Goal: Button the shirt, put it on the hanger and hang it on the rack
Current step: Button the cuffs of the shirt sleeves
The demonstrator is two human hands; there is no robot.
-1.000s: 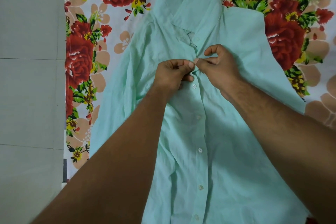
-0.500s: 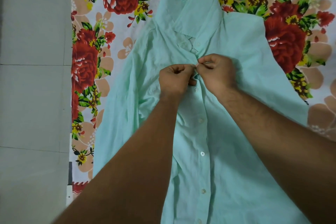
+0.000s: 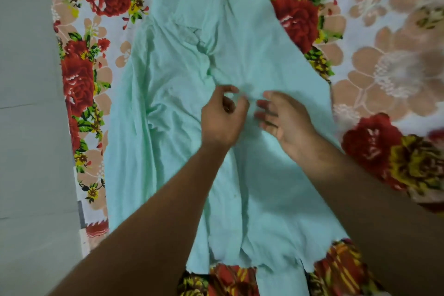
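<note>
A floral bedsheet [image 3: 384, 60] with red roses is covering the bed. Pale grey floor tiles [image 3: 26, 127] are running along the left.

This looks like a room in a home, most likely a bedroom. The main sign is the floral bedsheet [image 3: 374, 60], white with large red roses, yellow blooms, green leaves and peach flower outlines, spread flat as bedding would be. Left of the bedsheet runs a plain pale grey floor [image 3: 26, 127] with faint tile joints crossing it. On the bedsheet lies a mint-green shirt [image 3: 173, 94], everyday clothing laid out by hand, which suits a domestic setting rather than a shop or workshop.
</note>
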